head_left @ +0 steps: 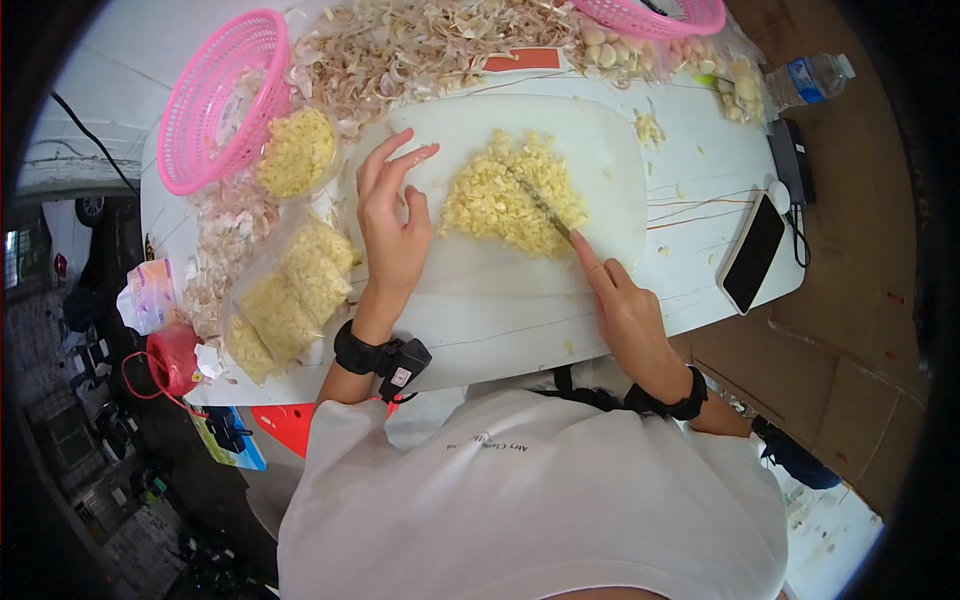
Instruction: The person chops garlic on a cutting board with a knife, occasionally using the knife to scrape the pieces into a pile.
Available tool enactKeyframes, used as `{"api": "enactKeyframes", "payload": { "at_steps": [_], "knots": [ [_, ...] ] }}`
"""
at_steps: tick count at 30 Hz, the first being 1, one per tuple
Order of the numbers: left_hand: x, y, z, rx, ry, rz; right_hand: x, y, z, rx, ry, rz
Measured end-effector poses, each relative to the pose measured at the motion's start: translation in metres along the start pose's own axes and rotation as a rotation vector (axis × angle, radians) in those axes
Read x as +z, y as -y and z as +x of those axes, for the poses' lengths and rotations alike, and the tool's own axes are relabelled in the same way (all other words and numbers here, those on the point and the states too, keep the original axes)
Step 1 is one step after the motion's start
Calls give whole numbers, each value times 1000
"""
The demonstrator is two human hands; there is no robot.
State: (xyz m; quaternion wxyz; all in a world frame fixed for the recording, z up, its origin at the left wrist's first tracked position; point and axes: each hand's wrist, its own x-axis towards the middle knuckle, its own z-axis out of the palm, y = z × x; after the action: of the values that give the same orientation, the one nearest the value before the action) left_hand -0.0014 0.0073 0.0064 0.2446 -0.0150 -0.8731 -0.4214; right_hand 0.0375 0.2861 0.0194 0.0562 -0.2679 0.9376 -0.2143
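A heap of chopped garlic (480, 200) lies on the white cutting board (610, 190). My right hand (628, 312) is closed round the handle of a knife (545, 208), whose blade sits in the heap and points up and to the left. On the left side of the board my left hand (394, 215) is raised with its fingers apart, holding nothing. A clear tub of chopped garlic (297, 152) stands left of the board, and below it lie plastic bags of chopped garlic (290, 300).
Garlic skins (400, 50) are piled along the back. Pink baskets (190, 120) stand at the back left and top right. Bagged peeled cloves (625, 52) lie at the back. A phone (752, 254), a water bottle (808, 80) and a tissue pack (150, 295) rest near the edges.
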Motion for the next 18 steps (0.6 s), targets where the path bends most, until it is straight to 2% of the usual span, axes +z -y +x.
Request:
{"api": "enactKeyframes", "payload": {
  "at_steps": [4, 9, 11, 18],
  "knots": [
    [-1, -6, 0, -47, 11, -28, 1, -1, -1, 14, 7, 3],
    [-2, -5, 0, -35, -2, -36, 1, 3, -4, -7, -106, 149],
    [-1, -1, -1, 17, -6, -7, 0, 4, -6, -8, -100, 129],
    [-1, -4, 0, -7, -16, -36, 0, 4, -4, 2, -51, 45]
  ]
}}
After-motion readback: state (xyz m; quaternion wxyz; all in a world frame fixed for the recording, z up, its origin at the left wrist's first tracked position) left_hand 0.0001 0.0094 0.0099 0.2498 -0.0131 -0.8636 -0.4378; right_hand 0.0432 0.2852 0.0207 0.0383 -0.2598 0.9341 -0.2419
